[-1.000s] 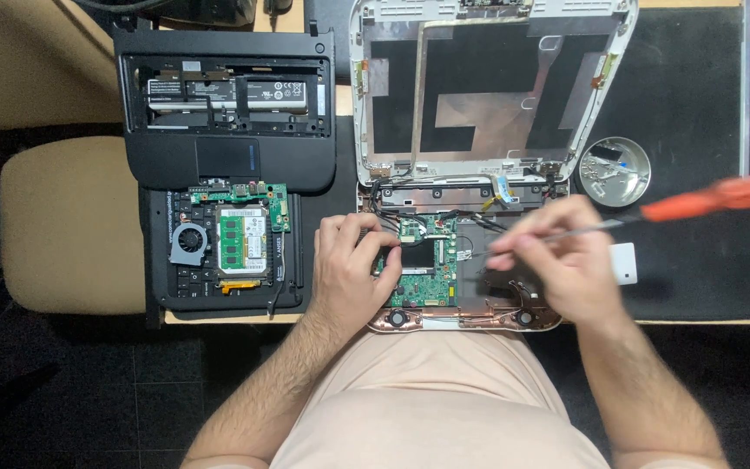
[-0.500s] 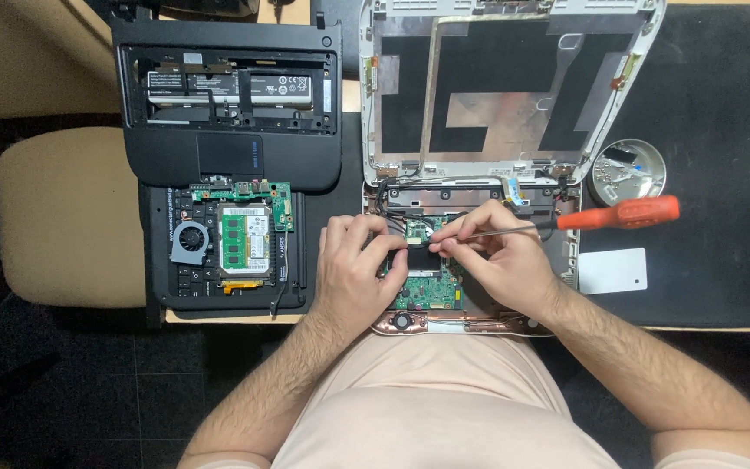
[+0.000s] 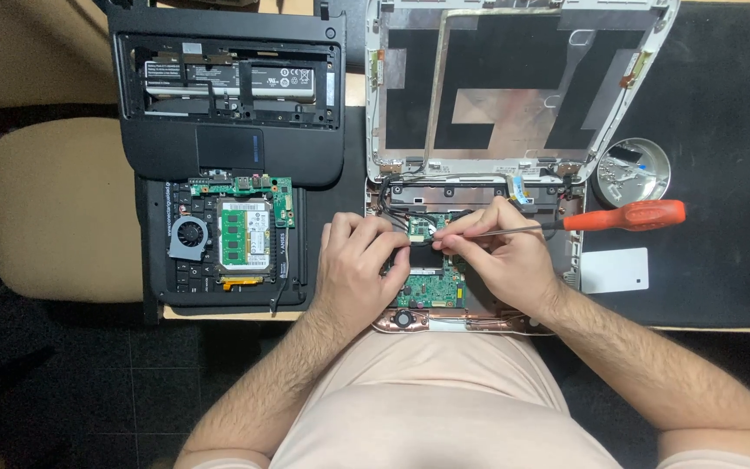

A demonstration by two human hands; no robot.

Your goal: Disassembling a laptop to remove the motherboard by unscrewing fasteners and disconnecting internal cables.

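Both hands work inside the opened white laptop (image 3: 479, 252) at the tabletop's near edge. Right hand (image 3: 501, 260) pinches an orange-handled screwdriver (image 3: 566, 221), tip on the green circuit board (image 3: 431, 282); left hand (image 3: 362, 269) rests curled beside it, fingers gripping nothing I can see.

Both forearms bare, angling inward from the lower corners, wrists close together at centre. Left hand (image 3: 359, 274) palm down, fingers curled, fingertips (image 3: 392, 236) pressed forward. Right hand (image 3: 498, 260) knuckles up, thumb and forefinger pinched in a tight grip, fingertips nearly meeting the left's.
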